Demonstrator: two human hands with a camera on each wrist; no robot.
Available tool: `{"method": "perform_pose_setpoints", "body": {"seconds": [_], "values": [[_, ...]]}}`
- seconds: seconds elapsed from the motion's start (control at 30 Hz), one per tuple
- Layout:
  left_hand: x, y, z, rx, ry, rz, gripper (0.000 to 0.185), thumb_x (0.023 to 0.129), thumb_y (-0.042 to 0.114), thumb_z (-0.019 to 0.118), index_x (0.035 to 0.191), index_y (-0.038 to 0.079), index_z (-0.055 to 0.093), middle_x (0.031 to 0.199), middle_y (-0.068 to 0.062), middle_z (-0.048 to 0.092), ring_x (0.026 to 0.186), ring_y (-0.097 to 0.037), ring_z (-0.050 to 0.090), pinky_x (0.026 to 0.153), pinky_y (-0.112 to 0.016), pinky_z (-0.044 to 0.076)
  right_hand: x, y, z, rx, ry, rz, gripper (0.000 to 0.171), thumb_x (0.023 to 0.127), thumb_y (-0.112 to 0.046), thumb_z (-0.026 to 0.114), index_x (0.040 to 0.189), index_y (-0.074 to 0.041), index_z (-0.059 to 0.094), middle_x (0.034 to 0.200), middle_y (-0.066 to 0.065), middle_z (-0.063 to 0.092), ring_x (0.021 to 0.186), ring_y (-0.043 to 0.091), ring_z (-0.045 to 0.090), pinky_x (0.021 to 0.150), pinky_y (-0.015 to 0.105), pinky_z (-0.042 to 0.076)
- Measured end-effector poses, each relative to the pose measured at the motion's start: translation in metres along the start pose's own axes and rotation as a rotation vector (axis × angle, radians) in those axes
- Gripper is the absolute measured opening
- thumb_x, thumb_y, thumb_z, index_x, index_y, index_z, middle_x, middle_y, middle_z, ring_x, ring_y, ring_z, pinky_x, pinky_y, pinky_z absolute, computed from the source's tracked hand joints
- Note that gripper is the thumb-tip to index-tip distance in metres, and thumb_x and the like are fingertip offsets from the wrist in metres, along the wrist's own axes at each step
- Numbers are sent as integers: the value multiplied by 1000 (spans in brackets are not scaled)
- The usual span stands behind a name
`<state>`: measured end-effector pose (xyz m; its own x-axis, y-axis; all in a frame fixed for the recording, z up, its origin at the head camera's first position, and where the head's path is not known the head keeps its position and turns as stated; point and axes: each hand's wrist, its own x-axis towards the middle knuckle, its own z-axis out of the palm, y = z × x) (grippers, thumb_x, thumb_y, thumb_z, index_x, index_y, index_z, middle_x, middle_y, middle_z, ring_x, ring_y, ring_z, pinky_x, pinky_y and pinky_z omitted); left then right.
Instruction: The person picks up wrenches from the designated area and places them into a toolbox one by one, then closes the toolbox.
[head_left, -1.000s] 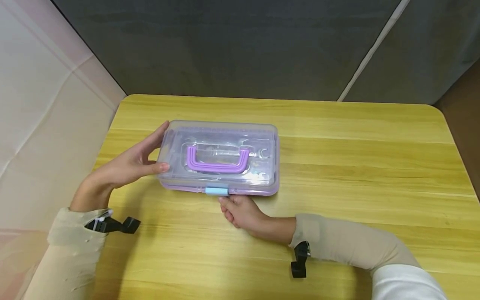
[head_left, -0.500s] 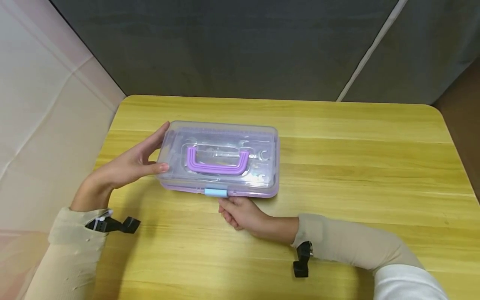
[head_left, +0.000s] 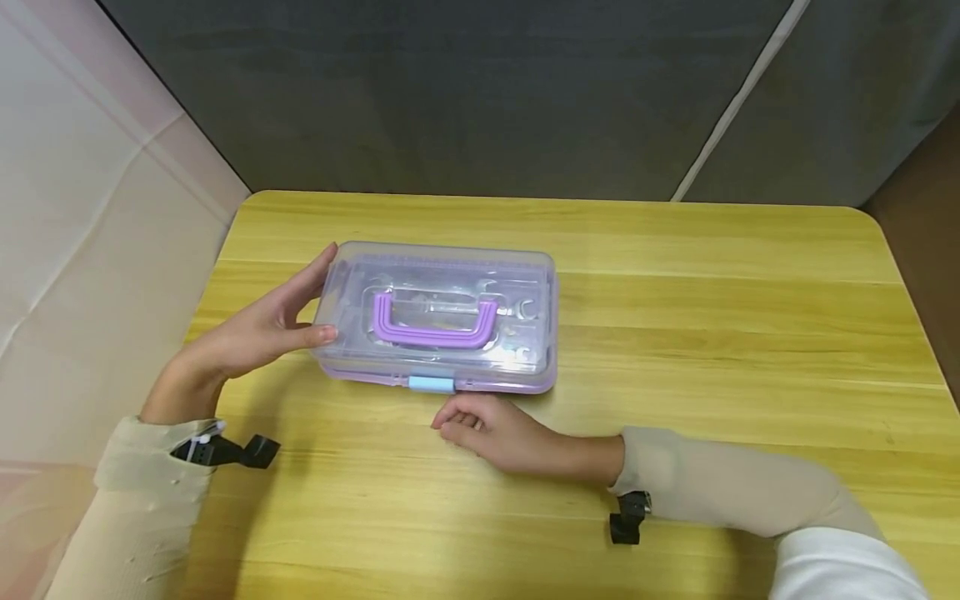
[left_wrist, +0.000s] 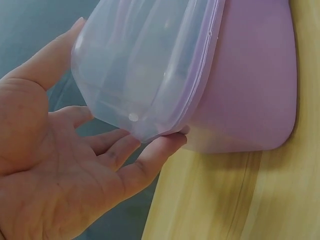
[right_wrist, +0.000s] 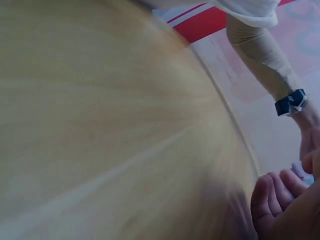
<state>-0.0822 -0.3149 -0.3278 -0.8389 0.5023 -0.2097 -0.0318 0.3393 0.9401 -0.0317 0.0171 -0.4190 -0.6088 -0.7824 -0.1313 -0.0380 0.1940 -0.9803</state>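
- The left hand (head_left: 247, 333) is bracing the left end of the box (head_left: 438, 317), with its fingers straight and spread: the thumb is lying against the near corner, and the other fingers are reaching up along the far corner.
- In the left wrist view, that hand (left_wrist: 55, 170) is showing an open palm, its fingertips (left_wrist: 165, 145) touching the seam where the clear lid is meeting the purple base of the box (left_wrist: 200, 75).
- The box is sitting flat on the yellow wooden desk (head_left: 712, 333), left of the middle, with its lid closed.
- A purple handle (head_left: 435, 325) is lying folded down on top of the clear lid.
- A small blue latch (head_left: 431, 384) is sitting at the middle of the near edge of the box.
- The right hand (head_left: 498, 433) is resting on the desk just in front of the latch, close to the box but not touching it; its fingers are curling loosely and holding nothing.
- The right wrist view is blurry, showing only the desk surface and the curled fingertips (right_wrist: 270, 200) of that hand.
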Motion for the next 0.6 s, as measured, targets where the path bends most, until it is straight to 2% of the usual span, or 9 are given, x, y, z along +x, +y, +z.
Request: {"method": "perform_pose_setpoints", "body": {"seconds": [0.13,0.2,0.3,0.37,0.47,0.6], "values": [[0,-1,0,5,20,-11,100,97,-7,62,163,25,-7,170,-14,-3,149,-36,11,95,-19,52,-9,-4,-9,-205,-56,-157,25,104,-18,60,125,-6,66,115,3,69,100,9,62,80,22,56],[0,-2,0,13,29,-18,100,97,-7,62,163,26,-6,170,-13,-3,149,-34,11,96,-19,51,-14,-6,-12,-333,-86,-243,29,104,-21,61,130,-8,64,123,1,67,111,11,61,91,25,54],[0,-2,-1,24,27,-17,99,98,-5,62,163,27,-6,170,-13,-2,149,-34,12,95,-18,51,-21,-9,-18,-510,-129,-359,36,104,-26,60,135,-8,61,137,4,60,129,17,53,112,32,43],[0,-3,-1,35,29,-21,99,98,-4,62,163,28,-6,170,-13,-1,148,-35,14,95,-19,52,-26,-11,-22,-616,-150,-432,39,105,-29,58,138,-9,58,142,7,56,137,19,47,120,36,32],[-1,-5,0,53,33,-12,99,98,-2,63,163,28,-5,169,-16,0,147,-40,17,93,-19,53,-32,-12,-27,-752,-180,-507,44,105,-31,57,143,-9,54,149,12,50,141,23,43,122,37,29],[-3,-8,0,58,54,11,97,98,-4,63,164,28,-1,168,-19,3,145,-43,20,94,-18,52,-42,-15,-36,-891,-182,-563,48,105,-33,57,146,-9,51,154,12,45,145,25,39,123,36,27]]}}
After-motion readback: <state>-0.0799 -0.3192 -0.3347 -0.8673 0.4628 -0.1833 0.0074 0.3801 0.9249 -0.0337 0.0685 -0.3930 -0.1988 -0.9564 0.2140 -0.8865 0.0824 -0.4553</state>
